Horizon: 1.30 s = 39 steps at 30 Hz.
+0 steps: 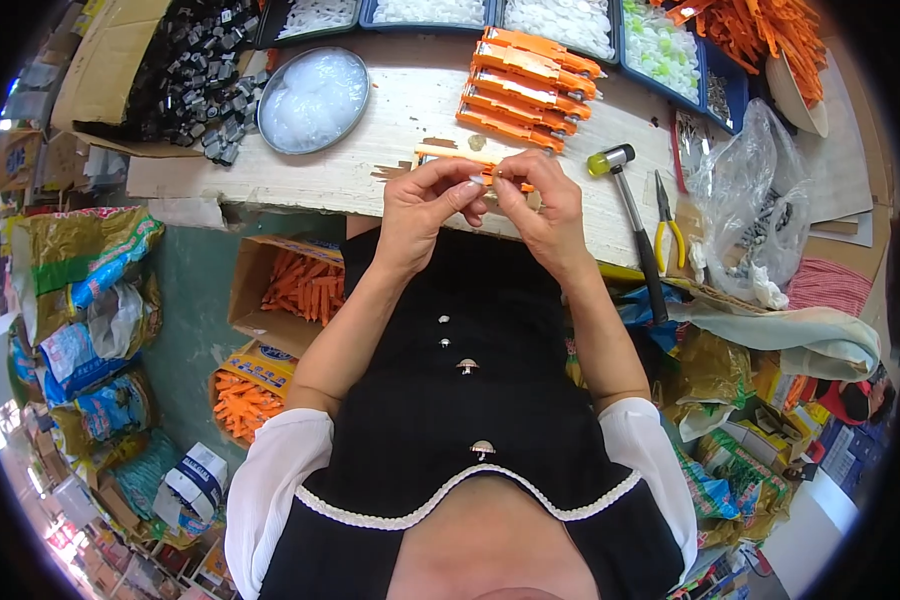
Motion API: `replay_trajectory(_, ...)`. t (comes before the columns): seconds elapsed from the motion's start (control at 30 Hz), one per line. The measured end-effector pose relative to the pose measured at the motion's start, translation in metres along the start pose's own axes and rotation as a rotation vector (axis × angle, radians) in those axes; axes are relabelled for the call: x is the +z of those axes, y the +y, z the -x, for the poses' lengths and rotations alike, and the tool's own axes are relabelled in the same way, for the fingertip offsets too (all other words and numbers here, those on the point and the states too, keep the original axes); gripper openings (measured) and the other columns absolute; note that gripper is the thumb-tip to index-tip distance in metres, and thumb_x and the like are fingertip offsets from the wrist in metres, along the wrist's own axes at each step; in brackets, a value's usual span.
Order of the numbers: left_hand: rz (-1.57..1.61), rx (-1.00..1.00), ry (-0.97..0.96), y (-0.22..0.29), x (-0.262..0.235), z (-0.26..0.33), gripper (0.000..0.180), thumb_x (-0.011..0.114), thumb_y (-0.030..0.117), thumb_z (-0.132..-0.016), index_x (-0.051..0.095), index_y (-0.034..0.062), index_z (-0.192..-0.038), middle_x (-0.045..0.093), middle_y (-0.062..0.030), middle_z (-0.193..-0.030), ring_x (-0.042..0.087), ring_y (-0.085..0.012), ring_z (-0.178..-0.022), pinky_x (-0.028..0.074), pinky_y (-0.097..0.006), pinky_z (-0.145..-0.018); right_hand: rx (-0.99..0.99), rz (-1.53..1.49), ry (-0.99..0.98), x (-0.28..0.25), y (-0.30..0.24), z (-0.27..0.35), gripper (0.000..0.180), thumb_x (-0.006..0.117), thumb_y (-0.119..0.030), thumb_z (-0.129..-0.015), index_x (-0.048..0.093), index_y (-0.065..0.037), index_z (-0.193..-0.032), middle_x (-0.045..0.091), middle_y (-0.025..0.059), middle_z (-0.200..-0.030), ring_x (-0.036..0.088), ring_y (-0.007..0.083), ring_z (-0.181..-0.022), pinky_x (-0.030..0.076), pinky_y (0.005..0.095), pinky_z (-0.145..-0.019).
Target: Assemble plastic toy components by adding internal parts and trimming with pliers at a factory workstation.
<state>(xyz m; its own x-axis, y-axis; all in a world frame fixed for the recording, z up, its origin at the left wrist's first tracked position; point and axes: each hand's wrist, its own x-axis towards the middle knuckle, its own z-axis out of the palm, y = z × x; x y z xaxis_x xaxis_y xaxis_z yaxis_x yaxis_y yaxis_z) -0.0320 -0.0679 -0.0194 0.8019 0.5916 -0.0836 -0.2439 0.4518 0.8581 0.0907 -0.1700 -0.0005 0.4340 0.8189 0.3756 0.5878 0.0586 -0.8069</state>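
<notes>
At the near edge of the workbench (400, 110) my two hands nearly meet. My left hand (428, 210) is closed in a pinch, with a small whitish piece (476, 180) at its fingertips. Thumb and forefinger of my right hand (548, 208) are also pressed together, on something too small to make out. Just behind the fingers lies an orange plastic part (454, 153), largely covered by my hands. Farther back, several orange plastic assemblies (520, 90) with metal bits lie stacked in a row.
Right of my hands lie a hammer (634, 205), yellow-handled pliers (667, 230) and a clear plastic bag (755, 200). A round dish of clear grease-like stuff (315, 100) stands left, beside black parts (205, 80). Trays of small white pieces (560, 22) line the back. Boxes of orange parts (305, 283) stand below.
</notes>
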Motion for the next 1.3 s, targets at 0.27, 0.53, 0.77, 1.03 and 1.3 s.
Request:
replay_trajectory(0.27, -0.002, 0.047, -0.012, 0.003, 0.000, -0.001, 0.020, 0.061, 0.004, -0.080, 0.059, -0.0029, -0.099, 0.062, -0.0079, -0.079, 0.059, -0.0114, -0.065, 0.050, -0.022, -0.054, -0.152, 0.114, -0.004, 0.007, -0.001, -0.009, 0.010, 0.061, -0.004, -0.076, 0.053, -0.003, -0.082, 0.054, 0.0070, -0.077, 0.051, 0.0209, -0.072, 0.037, 0.0286, -0.067)
replay_trajectory(0.53, -0.588, 0.166, 0.041, 0.028, -0.018, -0.021, 0.015, 0.063, 0.006, -0.078, 0.064, -0.0013, -0.092, 0.055, -0.0009, -0.075, 0.051, -0.0053, -0.060, 0.043, -0.018, -0.048, -0.188, 0.386, -0.082, 0.004, 0.009, -0.021, 0.009, 0.059, -0.005, -0.075, 0.052, -0.005, -0.080, 0.051, 0.0045, -0.075, 0.047, 0.0215, -0.074, 0.031, 0.0316, -0.070)
replay_trajectory(0.77, -0.859, 0.106, -0.051, 0.026, -0.038, -0.035, 0.014, 0.063, 0.004, -0.077, 0.064, 0.0005, -0.090, 0.051, -0.0003, -0.071, 0.047, -0.0044, -0.059, 0.041, -0.019, -0.049, -0.252, 0.611, -0.180, 0.023, 0.020, -0.025, 0.011, 0.059, -0.008, -0.074, 0.052, -0.008, -0.082, 0.051, 0.0040, -0.079, 0.046, 0.0209, -0.080, 0.029, 0.0355, -0.072)
replay_trajectory(1.03, -1.047, 0.142, -0.150, 0.027, -0.035, -0.042, 0.016, 0.063, 0.001, -0.074, 0.065, 0.0015, -0.090, 0.050, -0.0022, -0.069, 0.046, -0.0081, -0.060, 0.041, -0.024, -0.054, -0.324, 0.679, -0.194, 0.029, 0.024, -0.025, 0.010, 0.059, -0.008, -0.073, 0.052, -0.007, -0.081, 0.051, 0.0045, -0.079, 0.046, 0.0210, -0.079, 0.029, 0.0358, -0.072)
replay_trajectory(1.3, -1.447, 0.094, -0.250, 0.037, -0.020, -0.062, 0.014, 0.068, 0.011, -0.068, 0.063, 0.0023, -0.077, 0.058, -0.0101, -0.070, 0.058, -0.0198, -0.064, 0.046, -0.030, -0.057, 0.009, 0.065, -0.085, -0.006, 0.008, -0.030, 0.008, 0.055, -0.010, -0.081, 0.051, -0.003, -0.083, 0.052, 0.0059, -0.078, 0.050, 0.0181, -0.075, 0.039, 0.0316, -0.069)
